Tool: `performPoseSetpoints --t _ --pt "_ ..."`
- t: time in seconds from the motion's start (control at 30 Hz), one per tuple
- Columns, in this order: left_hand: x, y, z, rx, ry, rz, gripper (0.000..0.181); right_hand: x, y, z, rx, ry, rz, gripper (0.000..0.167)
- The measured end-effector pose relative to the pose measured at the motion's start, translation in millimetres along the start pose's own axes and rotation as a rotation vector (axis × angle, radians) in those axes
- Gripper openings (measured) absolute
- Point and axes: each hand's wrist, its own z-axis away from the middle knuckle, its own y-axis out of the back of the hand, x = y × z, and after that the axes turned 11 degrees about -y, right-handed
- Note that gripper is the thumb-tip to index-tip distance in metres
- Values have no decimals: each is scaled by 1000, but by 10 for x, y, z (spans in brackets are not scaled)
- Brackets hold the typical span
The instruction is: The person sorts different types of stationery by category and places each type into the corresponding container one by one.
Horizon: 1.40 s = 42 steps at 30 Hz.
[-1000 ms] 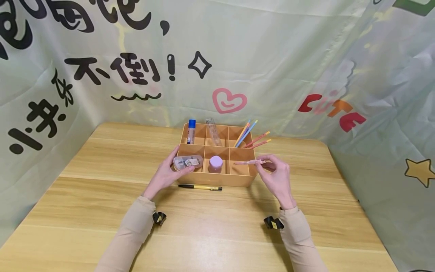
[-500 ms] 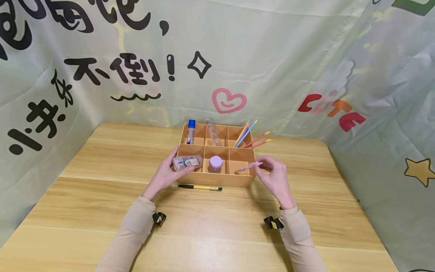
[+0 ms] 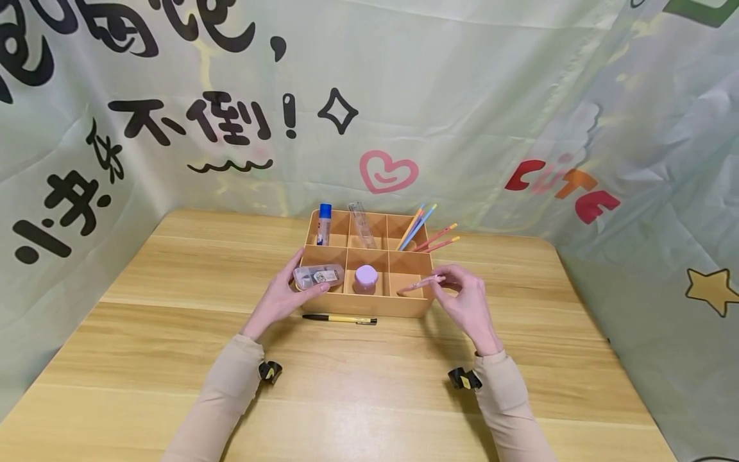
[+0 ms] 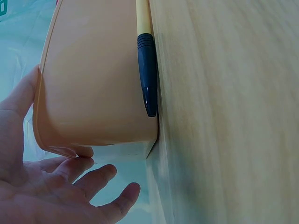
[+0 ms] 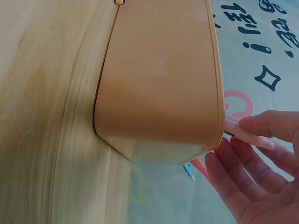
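Observation:
An orange desk organizer [image 3: 369, 307] with six compartments stands on the table. My left hand [image 3: 283, 289] grips its front left corner, thumb over the front rim and fingers at the left side. My right hand [image 3: 466, 301] pinches a pink pen [image 3: 417, 284] between thumb and fingers. The pen slants over the front right compartment, lower end inside; in the right wrist view the pen's upper end [image 5: 247, 135] shows past the rim. Beside my left thumb lies a clear rounded case [image 3: 319, 276] in the front left compartment. A purple-lidded jar [image 3: 366, 280] sits in the front middle one.
Across the back row stand a blue-capped glue stick [image 3: 324, 224], a clear ruler [image 3: 362, 224] and several colored pencils [image 3: 417, 228]. A yellow and black pen [image 3: 339, 318] lies on the table [image 3: 369, 385] along the organizer's front. A printed cloth [image 3: 462, 96] hangs behind.
The pink pen has tilted from nearly level to slanting, its left end dropping into the front right compartment. My right hand has shifted slightly left; my left hand stays in place.

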Motion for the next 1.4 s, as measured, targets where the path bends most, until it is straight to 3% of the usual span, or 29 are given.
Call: performPoseSetpoints --t 0.77,1.4 --pt "-4 -4 0 3 2 34 104 4 -11 -6 -6 23 28 16" --pt "13 2 5 -3 7 -4 104 38 -3 -8 37 55 2 16"
